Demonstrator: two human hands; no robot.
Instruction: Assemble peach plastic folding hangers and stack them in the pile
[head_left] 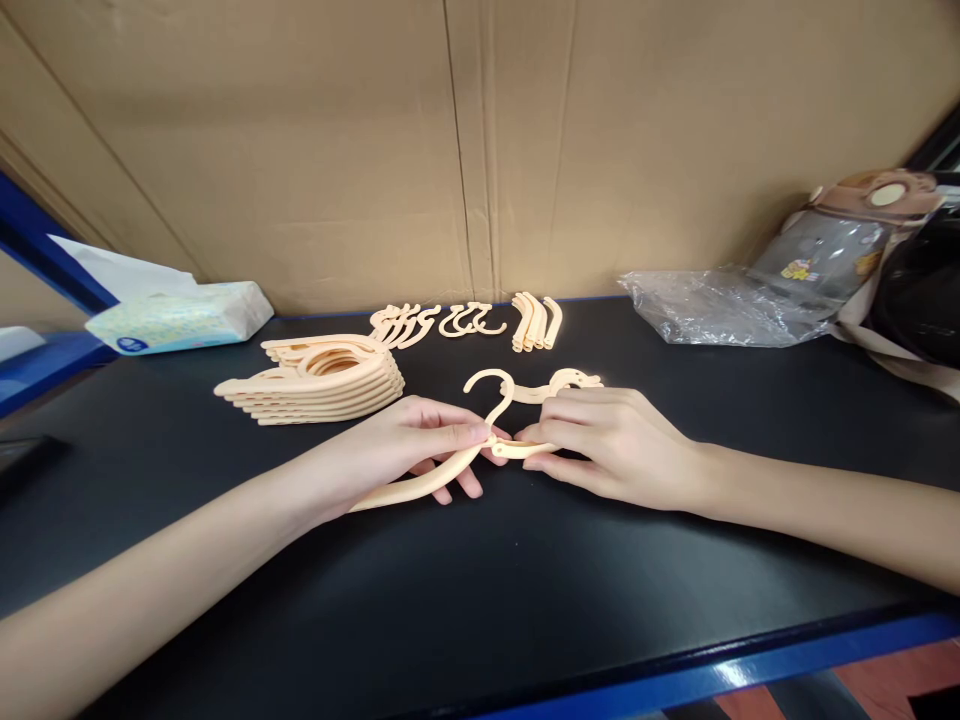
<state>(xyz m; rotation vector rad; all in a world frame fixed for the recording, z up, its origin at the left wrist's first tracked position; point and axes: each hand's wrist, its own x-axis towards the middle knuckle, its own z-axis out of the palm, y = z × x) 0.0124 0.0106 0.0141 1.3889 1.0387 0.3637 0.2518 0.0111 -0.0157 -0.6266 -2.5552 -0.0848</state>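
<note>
My left hand pinches a cream plastic hanger piece with a curved arm and an upright hook, thumb near the hook's base. My right hand grips a separate-looking curved hanger arm whose round, holed end meets the joint below the hook. Whether the two are fastened I cannot tell. Behind my right hand lies another cream piece, partly covered by the fingers. To the left of my left hand sits a stack of cream hangers.
Along the back of the black table lie curved cream pieces, loose hooks and short arms. A tissue pack stands at back left. Clear plastic bag, bottle and a dark bag occupy the right.
</note>
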